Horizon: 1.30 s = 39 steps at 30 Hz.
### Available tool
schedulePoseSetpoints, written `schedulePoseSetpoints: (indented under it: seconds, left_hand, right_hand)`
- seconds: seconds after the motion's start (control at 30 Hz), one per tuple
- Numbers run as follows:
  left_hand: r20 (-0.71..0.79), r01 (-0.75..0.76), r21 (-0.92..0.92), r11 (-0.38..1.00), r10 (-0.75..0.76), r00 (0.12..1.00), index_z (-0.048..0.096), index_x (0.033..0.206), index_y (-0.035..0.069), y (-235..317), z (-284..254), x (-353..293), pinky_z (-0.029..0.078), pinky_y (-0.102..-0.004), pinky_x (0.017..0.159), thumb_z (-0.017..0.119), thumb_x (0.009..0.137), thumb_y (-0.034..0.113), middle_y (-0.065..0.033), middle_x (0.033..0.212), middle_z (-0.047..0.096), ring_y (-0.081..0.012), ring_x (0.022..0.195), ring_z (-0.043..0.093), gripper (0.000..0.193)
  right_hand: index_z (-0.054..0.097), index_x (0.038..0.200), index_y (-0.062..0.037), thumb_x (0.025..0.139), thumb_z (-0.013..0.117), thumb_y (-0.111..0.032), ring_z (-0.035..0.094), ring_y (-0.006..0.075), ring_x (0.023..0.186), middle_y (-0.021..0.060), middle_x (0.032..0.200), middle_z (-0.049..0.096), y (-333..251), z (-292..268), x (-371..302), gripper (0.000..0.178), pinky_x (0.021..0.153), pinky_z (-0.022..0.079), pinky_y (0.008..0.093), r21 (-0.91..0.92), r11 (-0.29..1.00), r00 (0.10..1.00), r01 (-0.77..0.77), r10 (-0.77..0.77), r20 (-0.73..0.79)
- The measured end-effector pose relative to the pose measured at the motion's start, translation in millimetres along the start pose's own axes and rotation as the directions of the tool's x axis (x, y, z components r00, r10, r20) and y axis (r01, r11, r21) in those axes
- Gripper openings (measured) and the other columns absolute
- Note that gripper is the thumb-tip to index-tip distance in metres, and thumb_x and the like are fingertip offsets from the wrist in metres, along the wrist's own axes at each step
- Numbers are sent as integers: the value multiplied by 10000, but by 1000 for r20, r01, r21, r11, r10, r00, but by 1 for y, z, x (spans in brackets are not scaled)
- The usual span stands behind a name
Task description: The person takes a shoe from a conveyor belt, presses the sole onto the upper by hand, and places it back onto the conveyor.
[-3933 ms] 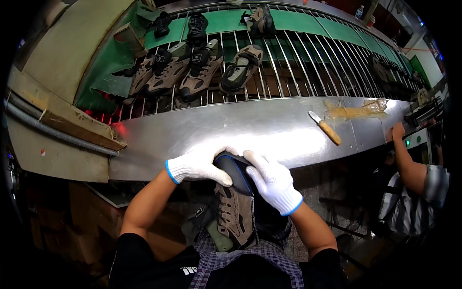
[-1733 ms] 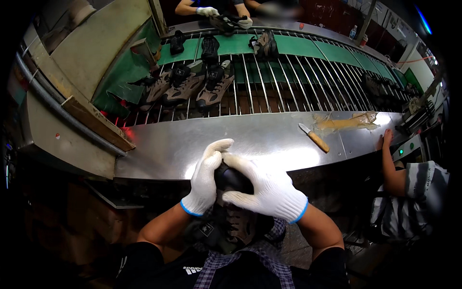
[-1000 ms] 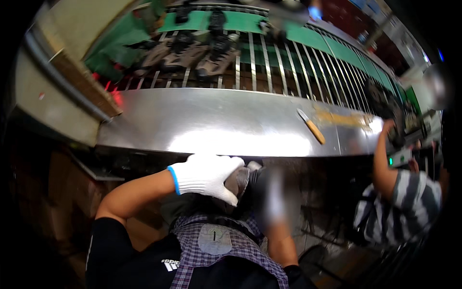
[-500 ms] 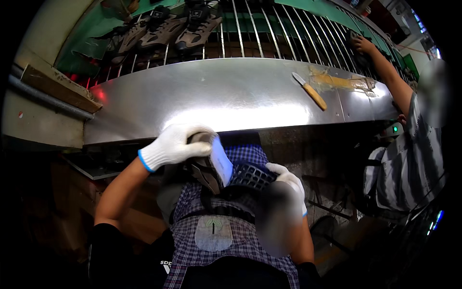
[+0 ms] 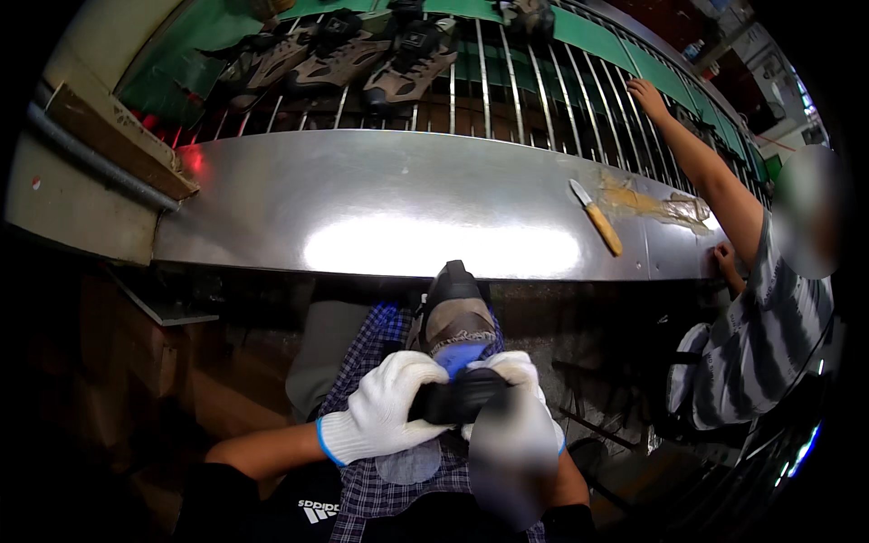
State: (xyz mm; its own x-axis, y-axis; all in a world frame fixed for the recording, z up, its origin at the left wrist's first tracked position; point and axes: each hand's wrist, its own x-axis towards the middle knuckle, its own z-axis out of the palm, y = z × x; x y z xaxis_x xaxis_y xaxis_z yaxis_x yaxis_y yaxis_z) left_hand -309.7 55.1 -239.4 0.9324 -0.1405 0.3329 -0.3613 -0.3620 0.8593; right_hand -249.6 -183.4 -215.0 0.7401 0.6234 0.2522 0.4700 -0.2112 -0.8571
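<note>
A grey-brown shoe upper (image 5: pixel 460 317) rests over my lap, with one end pointing at the bench and a pale underside glowing blue near my hands. My left hand (image 5: pixel 391 403), in a white knit glove with a blue cuff, is closed on a black rubber sole (image 5: pixel 466 395). At the sole's other side, my right hand (image 5: pixel 518 376), gloved alike, grips it with curled fingers; a blurred patch covers part of that hand. The sole lies against the near end of the upper. How far the two touch is hidden by my fingers.
A metal bench ledge (image 5: pixel 380 199) runs ahead, bearing a wooden-handled knife (image 5: pixel 597 220) and brownish tape (image 5: pixel 656 201). Beyond it is a bar rack (image 5: pixel 511 86) with several shoes (image 5: pixel 412 68). At right, a co-worker's arm (image 5: pixel 697 149) reaches over the rack.
The upper has swung round to point at the bench. My left hand has moved from the upper down to the sole, and both hands have come together. The co-worker's raised hand has left a shoe.
</note>
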Motion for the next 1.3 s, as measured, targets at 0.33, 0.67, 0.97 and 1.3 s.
schedulePoseSetpoints:
  seconds: [0.33,0.67,0.97,1.3]
  left_hand:
    - [-256,-271,-55,961,249,934,595,1216,39,-40,10,16,557,-389,693,948,708,163,-127,1058,608,-285,878,654,631]
    - [-283,-144,-350,926,42,958,593,1054,69,-53,18,23,455,-346,600,970,698,148,-66,907,585,-213,706,576,525]
    - [-275,-44,-392,919,-72,959,598,1055,67,-62,16,36,457,-346,585,975,684,144,-66,918,590,-213,700,581,534]
    - [-219,126,-346,930,-211,953,584,1184,38,-67,8,33,567,-374,741,1035,649,289,-131,1089,608,-276,930,662,744]
  right_hand:
    - [581,1325,-65,624,1099,-340,603,259,1024,96,1152,578,17,1,25,914,898,503,408,30,999,996,44,-42,-79]
    - [641,1246,-85,566,1111,-438,553,203,925,57,1087,553,39,-2,37,899,775,455,365,356,925,989,-134,145,-3]
    - [665,1209,-79,542,1109,-493,535,197,889,59,1038,561,39,-6,56,902,764,439,359,356,891,956,-280,294,15]
    - [635,1087,-98,479,1134,-526,539,170,841,25,983,561,51,-13,46,896,760,459,356,452,800,897,-396,441,5]
